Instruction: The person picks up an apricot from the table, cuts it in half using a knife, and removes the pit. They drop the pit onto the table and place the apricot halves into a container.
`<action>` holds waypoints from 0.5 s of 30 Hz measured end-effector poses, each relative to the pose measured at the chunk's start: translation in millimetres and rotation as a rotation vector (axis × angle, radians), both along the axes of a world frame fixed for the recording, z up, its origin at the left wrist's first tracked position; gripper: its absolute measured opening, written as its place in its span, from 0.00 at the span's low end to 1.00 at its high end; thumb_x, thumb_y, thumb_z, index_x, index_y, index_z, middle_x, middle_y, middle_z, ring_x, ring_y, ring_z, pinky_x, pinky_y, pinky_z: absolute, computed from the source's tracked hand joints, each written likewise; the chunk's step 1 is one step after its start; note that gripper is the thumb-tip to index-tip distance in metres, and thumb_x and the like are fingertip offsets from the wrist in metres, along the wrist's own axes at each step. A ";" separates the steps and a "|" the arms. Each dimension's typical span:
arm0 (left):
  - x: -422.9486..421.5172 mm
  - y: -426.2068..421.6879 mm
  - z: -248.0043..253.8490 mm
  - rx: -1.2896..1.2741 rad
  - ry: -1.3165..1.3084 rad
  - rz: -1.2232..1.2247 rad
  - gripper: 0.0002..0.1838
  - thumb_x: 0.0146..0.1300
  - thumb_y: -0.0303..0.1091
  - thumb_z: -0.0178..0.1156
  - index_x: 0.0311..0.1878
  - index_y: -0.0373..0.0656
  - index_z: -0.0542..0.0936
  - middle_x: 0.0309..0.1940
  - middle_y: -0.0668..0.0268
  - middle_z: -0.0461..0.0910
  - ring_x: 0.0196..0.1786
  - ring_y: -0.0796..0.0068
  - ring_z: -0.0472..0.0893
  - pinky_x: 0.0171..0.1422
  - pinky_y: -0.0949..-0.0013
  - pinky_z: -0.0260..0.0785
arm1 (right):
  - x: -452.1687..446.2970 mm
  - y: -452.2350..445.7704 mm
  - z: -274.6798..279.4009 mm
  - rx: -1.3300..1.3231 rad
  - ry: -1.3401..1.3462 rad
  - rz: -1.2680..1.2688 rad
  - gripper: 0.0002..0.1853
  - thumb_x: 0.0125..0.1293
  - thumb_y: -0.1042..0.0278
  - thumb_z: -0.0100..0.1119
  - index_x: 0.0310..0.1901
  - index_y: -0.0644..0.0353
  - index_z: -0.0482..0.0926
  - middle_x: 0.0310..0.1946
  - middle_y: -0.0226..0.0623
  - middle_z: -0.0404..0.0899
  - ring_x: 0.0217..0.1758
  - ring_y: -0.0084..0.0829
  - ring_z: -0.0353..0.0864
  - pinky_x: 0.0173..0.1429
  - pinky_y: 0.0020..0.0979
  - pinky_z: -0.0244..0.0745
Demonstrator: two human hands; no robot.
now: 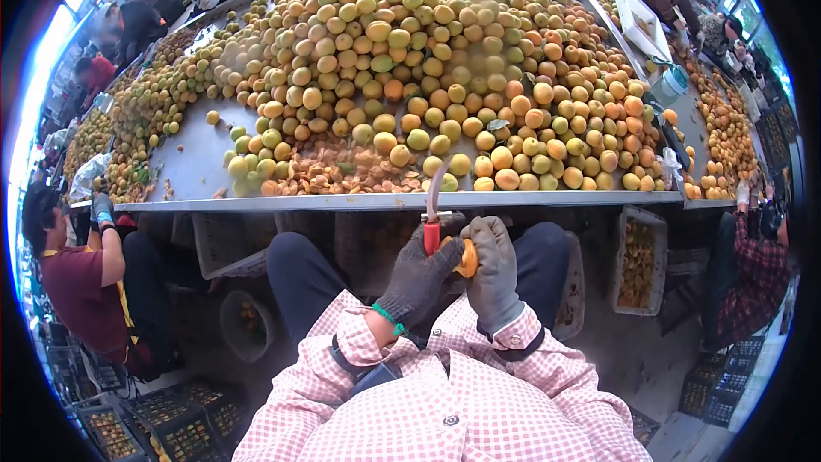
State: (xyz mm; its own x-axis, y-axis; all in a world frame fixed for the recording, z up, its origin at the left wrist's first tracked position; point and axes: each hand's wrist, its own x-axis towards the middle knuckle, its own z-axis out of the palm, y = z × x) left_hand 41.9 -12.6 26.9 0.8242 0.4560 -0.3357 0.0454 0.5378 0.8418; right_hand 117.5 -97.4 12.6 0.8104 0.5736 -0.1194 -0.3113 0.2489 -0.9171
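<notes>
My left hand (416,278), in a dark knit glove with a green cuff, is closed around the red handle of a curved knife (432,231). The blade points up toward the table edge. Just beside it, my right hand (493,269) in a grey glove has its fingers closed on an orange apricot (468,258), which appears opened. Both hands meet at the fruit, above my lap. Beyond them, a heap of apricots (376,34) covers much of the metal table (192,150). Brownish-orange apricot pieces (342,173) lie near its front edge.
The table's front rim (359,201) runs just past my hands. Below are a white crate (224,244), a crate of fruit pieces (639,261) and a bucket (246,325). Co-workers sit at left (85,282) and right (757,282); others work across the table.
</notes>
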 end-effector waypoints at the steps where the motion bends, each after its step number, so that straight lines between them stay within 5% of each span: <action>1: -1.7 2.3 1.7 0.000 0.000 -0.005 0.21 0.66 0.34 0.59 0.60 0.41 0.70 0.47 0.66 0.78 0.47 0.78 0.78 0.51 0.71 0.73 | 0.5 -0.6 0.2 -0.004 0.132 -0.003 0.11 0.73 0.61 0.48 0.34 0.58 0.69 0.25 0.23 0.70 0.28 0.12 0.69 0.28 0.18 0.66; 3: -3.4 6.0 8.7 0.618 0.074 -0.076 0.21 0.65 0.35 0.60 0.59 0.41 0.70 0.45 0.66 0.77 0.46 0.78 0.78 0.48 0.72 0.74 | -3.3 -2.0 1.0 -0.029 0.185 0.016 0.11 0.73 0.60 0.48 0.35 0.57 0.69 0.27 0.24 0.71 0.28 0.13 0.70 0.31 0.18 0.69; 6: 1.9 3.5 2.7 0.361 0.045 -0.023 0.21 0.63 0.36 0.64 0.56 0.40 0.73 0.45 0.65 0.78 0.45 0.80 0.78 0.47 0.74 0.74 | -9.8 -1.6 13.2 0.081 0.377 -0.021 0.10 0.72 0.60 0.49 0.37 0.56 0.69 0.30 0.26 0.72 0.29 0.16 0.72 0.34 0.22 0.76; 9: 4.0 2.2 -13.6 0.166 -0.038 0.073 0.21 0.58 0.36 0.68 0.52 0.38 0.74 0.42 0.66 0.79 0.42 0.82 0.77 0.47 0.74 0.72 | -4.6 -5.5 8.8 0.068 0.404 0.056 0.11 0.74 0.59 0.46 0.35 0.56 0.69 0.25 0.27 0.72 0.25 0.16 0.72 0.31 0.19 0.70; 13: 9.6 -1.7 -4.8 0.265 0.065 0.117 0.15 0.59 0.32 0.67 0.47 0.37 0.77 0.37 0.68 0.80 0.39 0.82 0.78 0.45 0.74 0.73 | -1.5 -11.5 5.1 0.030 0.060 0.185 0.12 0.72 0.57 0.50 0.46 0.58 0.70 0.40 0.32 0.75 0.39 0.22 0.78 0.36 0.27 0.81; 15: 11.6 1.0 -2.3 0.418 0.072 0.162 0.14 0.60 0.32 0.66 0.46 0.37 0.78 0.36 0.69 0.80 0.39 0.82 0.78 0.44 0.74 0.73 | -4.7 -12.9 13.2 0.149 0.312 0.203 0.13 0.70 0.62 0.54 0.50 0.60 0.70 0.45 0.33 0.75 0.44 0.23 0.77 0.44 0.26 0.79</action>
